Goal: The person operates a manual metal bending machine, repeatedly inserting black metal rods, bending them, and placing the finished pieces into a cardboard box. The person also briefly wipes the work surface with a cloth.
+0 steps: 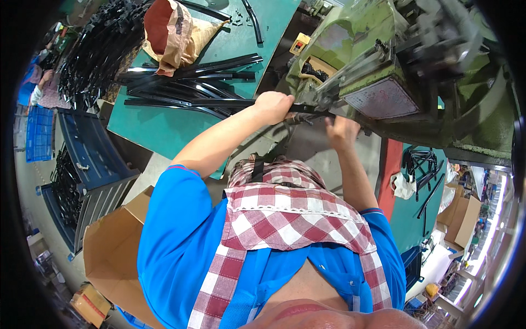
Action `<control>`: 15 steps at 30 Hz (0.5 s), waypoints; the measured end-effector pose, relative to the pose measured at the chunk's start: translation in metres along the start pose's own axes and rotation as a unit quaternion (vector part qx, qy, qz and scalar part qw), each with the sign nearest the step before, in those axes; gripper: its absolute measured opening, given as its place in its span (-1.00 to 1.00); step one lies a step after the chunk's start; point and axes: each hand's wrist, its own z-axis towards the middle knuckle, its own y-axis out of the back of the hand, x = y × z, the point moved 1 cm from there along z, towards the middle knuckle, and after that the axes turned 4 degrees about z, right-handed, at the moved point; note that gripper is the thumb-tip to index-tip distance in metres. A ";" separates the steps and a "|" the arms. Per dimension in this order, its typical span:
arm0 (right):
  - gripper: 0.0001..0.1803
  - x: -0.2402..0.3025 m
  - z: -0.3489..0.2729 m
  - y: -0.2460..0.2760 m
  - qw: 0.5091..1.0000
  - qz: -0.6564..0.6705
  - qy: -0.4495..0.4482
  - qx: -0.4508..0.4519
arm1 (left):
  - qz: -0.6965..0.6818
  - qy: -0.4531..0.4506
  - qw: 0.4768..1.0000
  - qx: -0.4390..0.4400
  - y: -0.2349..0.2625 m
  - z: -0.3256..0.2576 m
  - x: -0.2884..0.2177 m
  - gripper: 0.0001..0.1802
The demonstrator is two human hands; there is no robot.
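My left hand [273,107] is closed around a long black metal bar [219,102]. One end of the bar lies over the green table; the other reaches under the head of a green machine [378,93]. My right hand [343,133] is raised just below the machine head, close to the bar's far end. Its fingers are smeared and partly hidden, so its grip does not show. Beside my left forearm, more black metal bars [192,88] lie in a loose pile on the green table [142,129].
An open paper sack [183,41] stands on the table behind the bars. A small box of dark parts [318,68] sits on the machine. At left are a big heap of black parts [101,55] and a cardboard box [115,241]. Another green table [408,214] stands at right.
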 end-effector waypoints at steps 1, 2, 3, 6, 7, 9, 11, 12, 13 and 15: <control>-0.70 -0.039 -0.004 -0.034 0.973 -0.045 0.097 -0.205 | -0.010 -0.015 0.999 -0.047 0.007 -0.001 -0.005 -0.67; -0.62 -0.062 -0.007 -0.038 0.926 -0.144 0.161 -0.309 | -0.016 -0.015 0.998 -0.061 0.011 -0.003 -0.009 -0.68; -0.53 -0.086 -0.012 -0.042 0.850 -0.245 0.196 -0.423 | -0.022 -0.015 0.997 -0.075 0.017 -0.004 -0.013 -0.68; -0.22 -0.091 -0.032 -0.009 0.929 0.065 -0.051 -0.361 | -0.042 0.032 0.995 -0.085 0.009 -0.021 -0.014 -0.68; -0.19 -0.103 -0.041 -0.016 0.940 0.082 -0.045 -0.329 | -0.054 0.047 0.993 -0.092 0.002 -0.026 -0.016 -0.68; -0.12 -0.143 -0.050 -0.053 0.956 0.119 -0.026 -0.268 | -0.100 0.084 0.986 -0.101 -0.007 -0.033 -0.026 -0.65; -0.03 -0.192 -0.074 -0.123 0.957 0.249 -0.107 -0.105 | -0.122 0.101 0.983 -0.092 -0.017 -0.054 -0.051 -0.63; -0.02 -0.201 -0.070 -0.143 0.908 0.387 -0.160 -0.027 | -0.119 0.114 0.981 -0.099 -0.025 -0.060 -0.060 -0.62; -0.09 -0.195 -0.078 -0.154 0.855 0.472 -0.214 0.017 | -0.147 0.128 0.976 -0.098 -0.033 -0.075 -0.075 -0.60; -0.28 -0.209 -0.110 -0.176 0.861 0.451 -0.201 0.118 | -0.225 0.123 0.961 -0.100 -0.065 -0.103 -0.111 -0.55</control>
